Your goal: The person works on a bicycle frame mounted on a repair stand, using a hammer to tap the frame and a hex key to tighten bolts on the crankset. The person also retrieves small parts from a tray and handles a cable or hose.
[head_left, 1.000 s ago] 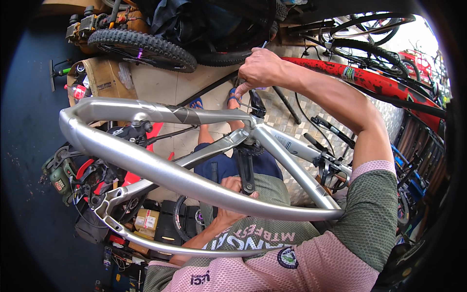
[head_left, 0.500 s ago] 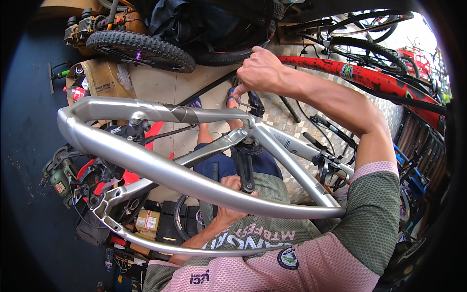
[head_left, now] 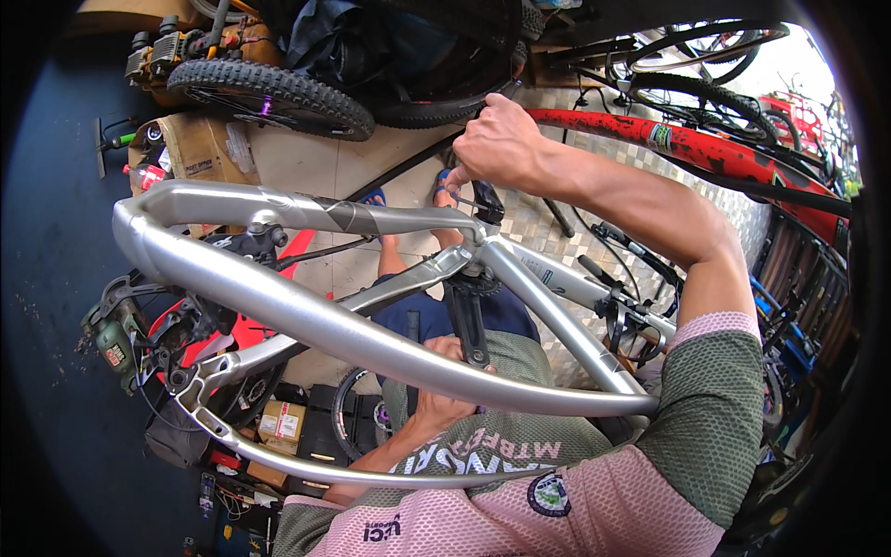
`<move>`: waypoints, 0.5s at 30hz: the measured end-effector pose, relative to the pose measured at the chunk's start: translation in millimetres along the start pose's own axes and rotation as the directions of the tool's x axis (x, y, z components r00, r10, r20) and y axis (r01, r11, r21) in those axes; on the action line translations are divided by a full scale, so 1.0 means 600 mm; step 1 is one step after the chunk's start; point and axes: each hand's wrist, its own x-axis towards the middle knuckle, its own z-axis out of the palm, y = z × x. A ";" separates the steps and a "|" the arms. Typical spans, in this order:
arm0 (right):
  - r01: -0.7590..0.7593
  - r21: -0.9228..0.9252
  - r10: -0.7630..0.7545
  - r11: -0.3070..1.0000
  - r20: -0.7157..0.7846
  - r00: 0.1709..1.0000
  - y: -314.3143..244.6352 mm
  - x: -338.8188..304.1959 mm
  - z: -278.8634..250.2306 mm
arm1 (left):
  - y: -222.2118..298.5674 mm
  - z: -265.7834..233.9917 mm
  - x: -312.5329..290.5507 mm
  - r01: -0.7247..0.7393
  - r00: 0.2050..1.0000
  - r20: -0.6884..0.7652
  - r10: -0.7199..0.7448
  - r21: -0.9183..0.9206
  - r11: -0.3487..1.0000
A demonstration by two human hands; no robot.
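A silver bicycle frame lies across the view in front of me. My right hand is closed above its far side. From its fingers a thin metal rod, which looks like a hex key, reaches to the upper black crank arm; most of the rod is hidden in the hand. My left hand is wrapped round the end of the lower black crank arm, below the chainring. The frame's thick tube covers part of this hand.
A knobby-tyred wheel stands at the far left beside an open cardboard box. A red scuffed bike frame crosses the far right, with several bicycles behind it. Small boxes and tools lie at the lower left.
My right hand has shifted very slightly toward me, with the rod still at the crank. My left hand keeps its hold on the lower crank arm.
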 end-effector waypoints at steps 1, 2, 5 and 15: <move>-0.002 0.004 0.002 1.000 -0.007 1.000 0.000 -0.002 -0.001 | 0.003 -0.002 0.001 0.036 0.999 0.015 -0.036 -0.018 0.999; 0.000 0.007 0.000 1.000 -0.012 1.000 -0.001 -0.003 -0.001 | 0.007 -0.003 0.000 0.074 0.997 0.028 -0.073 -0.036 0.997; -0.014 -0.009 0.013 1.000 -0.024 1.000 -0.005 -0.004 0.000 | 0.012 -0.005 0.002 0.105 0.994 0.039 -0.103 -0.057 0.993; -0.062 -0.074 0.063 0.995 0.012 0.998 -0.018 -0.010 -0.004 | 0.006 0.002 -0.003 0.079 0.996 0.049 -0.074 -0.119 0.990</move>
